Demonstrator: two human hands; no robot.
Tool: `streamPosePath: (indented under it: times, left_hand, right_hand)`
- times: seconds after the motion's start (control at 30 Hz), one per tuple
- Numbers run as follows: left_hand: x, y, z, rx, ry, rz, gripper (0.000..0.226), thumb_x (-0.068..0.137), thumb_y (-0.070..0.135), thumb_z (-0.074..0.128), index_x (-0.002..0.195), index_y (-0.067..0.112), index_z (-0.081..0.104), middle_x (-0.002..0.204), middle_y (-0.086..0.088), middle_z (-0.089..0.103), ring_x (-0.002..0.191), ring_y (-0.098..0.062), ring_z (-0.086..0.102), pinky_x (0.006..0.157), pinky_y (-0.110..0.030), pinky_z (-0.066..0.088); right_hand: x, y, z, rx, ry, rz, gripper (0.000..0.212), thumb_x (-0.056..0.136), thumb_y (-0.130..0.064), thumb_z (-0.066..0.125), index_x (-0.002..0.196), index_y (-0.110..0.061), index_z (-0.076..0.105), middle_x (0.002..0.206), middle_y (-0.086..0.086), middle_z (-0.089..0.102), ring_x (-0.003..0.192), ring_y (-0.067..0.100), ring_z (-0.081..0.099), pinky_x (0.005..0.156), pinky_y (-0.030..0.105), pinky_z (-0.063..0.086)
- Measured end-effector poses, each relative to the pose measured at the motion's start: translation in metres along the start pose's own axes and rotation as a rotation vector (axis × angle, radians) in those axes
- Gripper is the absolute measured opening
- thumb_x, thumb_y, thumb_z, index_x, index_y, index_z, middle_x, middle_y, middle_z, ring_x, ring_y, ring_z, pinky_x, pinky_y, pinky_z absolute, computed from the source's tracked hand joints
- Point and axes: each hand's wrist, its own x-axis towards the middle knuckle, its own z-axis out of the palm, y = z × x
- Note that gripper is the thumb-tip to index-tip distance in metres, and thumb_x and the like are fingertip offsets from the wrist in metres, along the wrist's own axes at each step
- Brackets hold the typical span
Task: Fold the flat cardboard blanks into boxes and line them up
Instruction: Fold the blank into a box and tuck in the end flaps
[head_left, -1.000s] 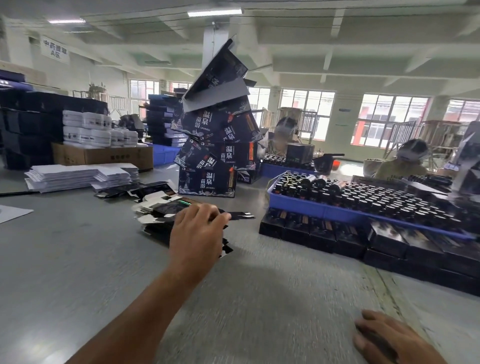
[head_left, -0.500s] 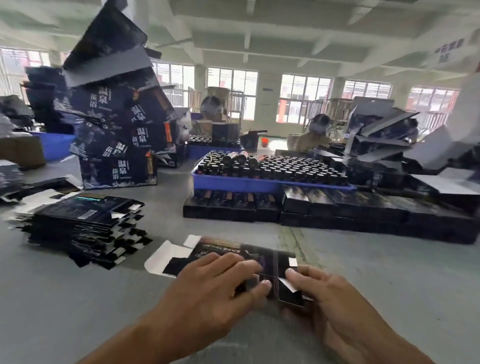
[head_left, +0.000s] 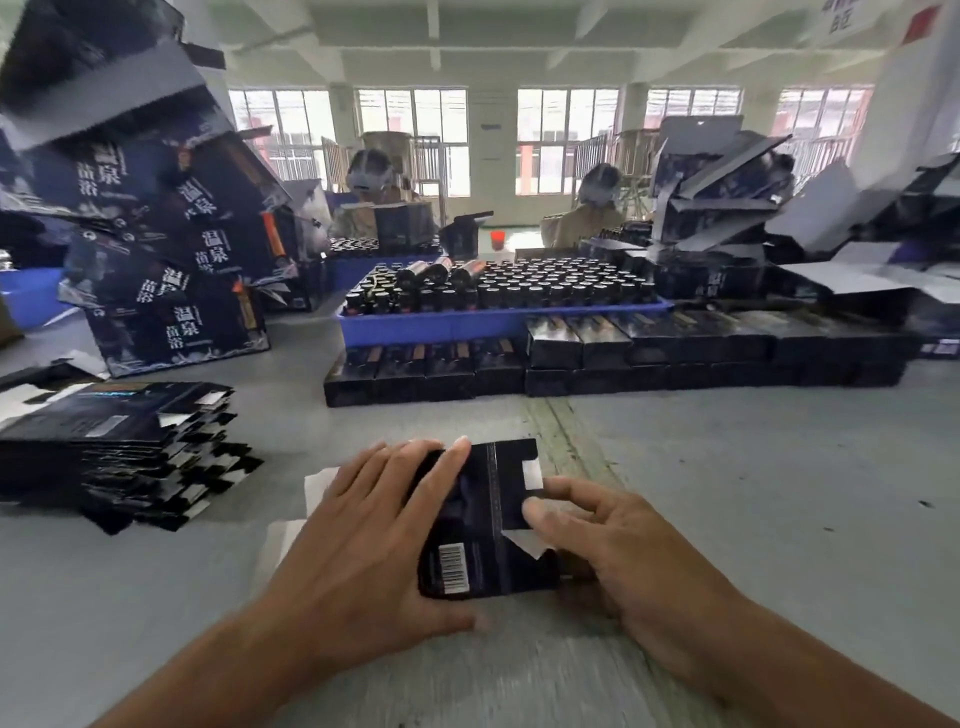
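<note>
Blank (head_left: 485, 525) flat on grey table (head_left: 753, 493) at 6 o'clock: black, barcode near me, white flaps; left hand (head_left: 363, 540) presses it with straight fingers, right hand (head_left: 618, 540) pinches its 3 o'clock flap.

Glossy black cardboard blank (head_left: 480, 525) (white inside); matt grey table (head_left: 727, 493).

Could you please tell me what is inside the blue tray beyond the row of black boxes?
The blue tray holds many upright dark bottles, with a few bottles lying on top at its left end. Its floor and the bottles' lower parts are hidden by the tray wall.
</note>
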Motion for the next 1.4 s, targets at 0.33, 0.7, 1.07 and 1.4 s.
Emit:
streamPosePath:
  times: [0.33, 0.7, 1.07, 1.4]
  left_hand:
    - [0.002, -0.010, -0.002, 0.142, 0.170, 0.069, 0.103, 0.078, 0.079, 0.047, 0.147, 0.003, 0.039, 0.129, -0.009, 0.059, 0.113, -0.022, 0.052, 0.099, -0.035, 0.035]
    - [0.005, -0.002, -0.001, 0.144, 0.280, 0.143, 0.096, 0.089, 0.080, 0.039, 0.146, 0.002, 0.042, 0.130, -0.012, 0.059, 0.112, -0.029, 0.058, 0.094, -0.044, 0.045]
    - [0.004, -0.001, -0.002, 0.062, 0.328, 0.190, 0.067, 0.091, 0.056, 0.058, 0.149, 0.031, 0.035, 0.142, -0.015, 0.050, 0.122, -0.032, 0.053, 0.098, -0.047, 0.044]
    - [0.006, 0.003, -0.011, 0.075, 0.320, 0.165, 0.053, 0.093, 0.047, 0.048, 0.144, 0.037, 0.039, 0.139, -0.024, 0.046, 0.125, -0.038, 0.048, 0.098, -0.050, 0.046]
  right_hand:
    - [-0.001, 0.002, -0.005, 0.103, 0.061, -0.093, 0.042, 0.079, -0.041, 0.069, 0.116, -0.021, 0.066, 0.099, 0.001, 0.079, 0.087, 0.019, 0.077, 0.067, 0.027, 0.061]
    - [-0.004, 0.004, 0.001, 0.048, 0.116, -0.205, 0.011, 0.088, -0.017, 0.071, 0.096, -0.020, 0.064, 0.090, 0.004, 0.079, 0.081, 0.021, 0.077, 0.064, 0.026, 0.060]
    - [-0.009, -0.003, 0.005, -0.230, 0.217, -0.437, 0.054, 0.094, -0.019, 0.067, 0.105, -0.070, 0.055, 0.093, -0.020, 0.075, 0.082, 0.007, 0.073, 0.063, 0.017, 0.058]
    - [-0.015, -0.005, 0.005, -0.453, 0.263, -0.590, 0.053, 0.098, -0.023, 0.061, 0.120, -0.069, 0.048, 0.092, -0.036, 0.065, 0.085, -0.006, 0.068, 0.063, 0.009, 0.054]
